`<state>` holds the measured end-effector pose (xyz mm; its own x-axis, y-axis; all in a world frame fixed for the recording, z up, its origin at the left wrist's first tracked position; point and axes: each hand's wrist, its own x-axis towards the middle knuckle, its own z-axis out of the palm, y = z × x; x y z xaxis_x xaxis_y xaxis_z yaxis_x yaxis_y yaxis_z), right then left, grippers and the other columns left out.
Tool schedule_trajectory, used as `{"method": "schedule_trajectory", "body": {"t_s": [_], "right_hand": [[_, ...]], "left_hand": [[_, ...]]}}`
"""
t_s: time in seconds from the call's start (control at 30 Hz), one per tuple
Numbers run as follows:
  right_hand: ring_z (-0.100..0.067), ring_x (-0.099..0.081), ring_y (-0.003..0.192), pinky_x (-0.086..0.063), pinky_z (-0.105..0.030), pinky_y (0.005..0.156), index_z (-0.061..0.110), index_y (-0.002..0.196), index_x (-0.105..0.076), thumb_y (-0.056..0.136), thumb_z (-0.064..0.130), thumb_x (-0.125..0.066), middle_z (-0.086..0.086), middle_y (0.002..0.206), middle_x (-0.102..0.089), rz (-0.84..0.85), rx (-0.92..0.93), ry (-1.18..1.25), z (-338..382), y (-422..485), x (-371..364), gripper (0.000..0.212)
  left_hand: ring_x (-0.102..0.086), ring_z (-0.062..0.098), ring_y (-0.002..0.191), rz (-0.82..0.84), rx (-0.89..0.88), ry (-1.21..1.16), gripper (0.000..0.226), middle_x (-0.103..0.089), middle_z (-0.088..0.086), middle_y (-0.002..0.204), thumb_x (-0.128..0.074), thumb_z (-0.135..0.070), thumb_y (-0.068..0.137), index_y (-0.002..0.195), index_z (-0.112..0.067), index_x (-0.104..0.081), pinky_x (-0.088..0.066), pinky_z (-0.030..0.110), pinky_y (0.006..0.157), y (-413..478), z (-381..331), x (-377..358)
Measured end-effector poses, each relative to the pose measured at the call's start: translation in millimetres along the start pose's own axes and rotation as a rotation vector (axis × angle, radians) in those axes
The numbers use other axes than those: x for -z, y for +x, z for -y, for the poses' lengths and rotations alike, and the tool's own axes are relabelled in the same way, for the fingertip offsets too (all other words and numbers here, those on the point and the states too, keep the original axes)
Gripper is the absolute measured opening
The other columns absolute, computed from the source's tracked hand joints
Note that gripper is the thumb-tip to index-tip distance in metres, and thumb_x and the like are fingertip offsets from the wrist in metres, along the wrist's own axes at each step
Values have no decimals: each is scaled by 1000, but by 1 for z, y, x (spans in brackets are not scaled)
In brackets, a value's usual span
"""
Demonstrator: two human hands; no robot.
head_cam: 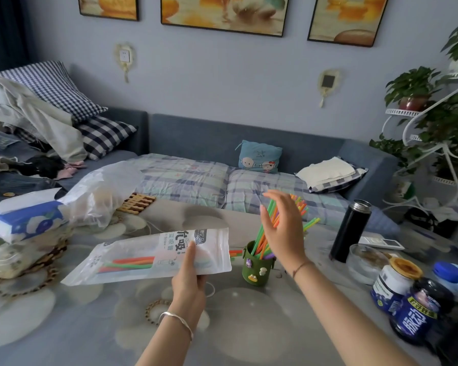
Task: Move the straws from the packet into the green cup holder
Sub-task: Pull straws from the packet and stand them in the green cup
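Note:
A white and clear straw packet [143, 257] is held level above the table, and my left hand [189, 276] pinches its lower right edge with the thumb on top. Several orange and green straws [132, 264] still lie inside it. The green cup holder [257, 268] stands upright just right of the packet, with small charms on its front. Many coloured straws [269, 228] lean out of it toward the upper right. My right hand [282, 228] hovers over those straws with its fingers spread and relaxed, holding nothing.
A black flask [351, 229] stands right of the cup holder. A glass bowl [365, 262] and blue-labelled jars [407, 305] crowd the right edge. A tissue pack [24, 220] and a clear plastic bag [101, 196] sit at the left. A sofa runs behind the table.

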<state>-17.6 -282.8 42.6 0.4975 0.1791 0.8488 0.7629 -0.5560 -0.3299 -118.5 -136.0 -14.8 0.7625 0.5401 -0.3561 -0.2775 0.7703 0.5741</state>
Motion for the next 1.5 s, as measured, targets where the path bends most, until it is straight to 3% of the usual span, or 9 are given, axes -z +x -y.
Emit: {"method": "schedule_trajectory", "body": {"t_s": [0.17,0.3,0.47,0.57,0.73,0.87,1.03,1.23,1.5], "right_hand": [[-17,-62,98,-47,-24,82,21,94,-60,98,24,-44,-2,102,-63,-30,-812,710,57,-46,-9,16],[-19,-58,84,-46,-30,75,14,90,-58,98,35,-37,-7,93,-61,-36,-1383,1351,80,-61,-5,31],[-26,-60,95,-51,-40,80,15,98,-59,96,35,-43,-9,100,-65,-12,-1374,1325,98,-68,4,26],[-20,-56,71,-41,-26,52,20,89,-61,95,36,-45,-5,81,-65,145,-1279,1060,102,-70,10,23],[-6,-34,37,-24,-16,36,11,84,-52,96,15,-46,3,48,-45,126,-1095,943,104,-69,19,14],[-6,-35,36,-26,-15,34,9,81,-53,92,15,-55,-1,50,-45,79,-974,917,97,-61,32,13],[-6,-36,37,-30,-17,36,12,82,-55,89,25,-60,-1,53,-42,-60,-1020,913,83,-54,44,16],[-7,-47,44,-34,-21,46,14,83,-66,84,30,-66,1,56,-54,190,-1027,935,100,-57,33,17],[-8,-35,36,-30,-18,36,15,66,-49,87,33,-62,2,48,-39,-140,-1059,906,88,-39,45,30]], "left_hand": [[-64,14,87,23,-74,90,41,-66,0,97,-74,-27,79,113,-11,-56,-52,27,78,-22,-7,-8],[-64,17,103,61,-269,220,48,-68,2,113,-78,-27,76,118,-18,-58,-52,33,93,-43,-13,-14],[-66,2,78,174,-369,311,22,-70,-7,90,-76,-14,78,97,-19,-66,-50,8,56,-65,-26,-20],[-68,-2,74,201,-377,327,20,-71,-10,87,-77,-16,76,92,-21,-66,-51,11,58,-71,-32,-21],[-63,4,85,169,-378,276,31,-69,-7,95,-76,-19,78,106,-18,-63,-50,19,71,-76,-40,-22],[-65,14,100,96,-310,178,50,-68,1,115,-77,-24,77,123,-15,-59,-51,35,95,-72,-45,-18],[-64,17,106,16,-134,38,61,-66,3,122,-78,-28,76,130,-14,-54,-50,23,76,-61,-46,-7],[-64,20,105,-47,-46,50,70,-65,8,123,-81,-32,72,131,-10,-50,-50,24,70,-60,-35,-9],[-63,19,105,-51,-22,-64,56,-64,8,127,-75,-25,80,129,-8,-54,-49,28,92,-58,-43,-7]]}}
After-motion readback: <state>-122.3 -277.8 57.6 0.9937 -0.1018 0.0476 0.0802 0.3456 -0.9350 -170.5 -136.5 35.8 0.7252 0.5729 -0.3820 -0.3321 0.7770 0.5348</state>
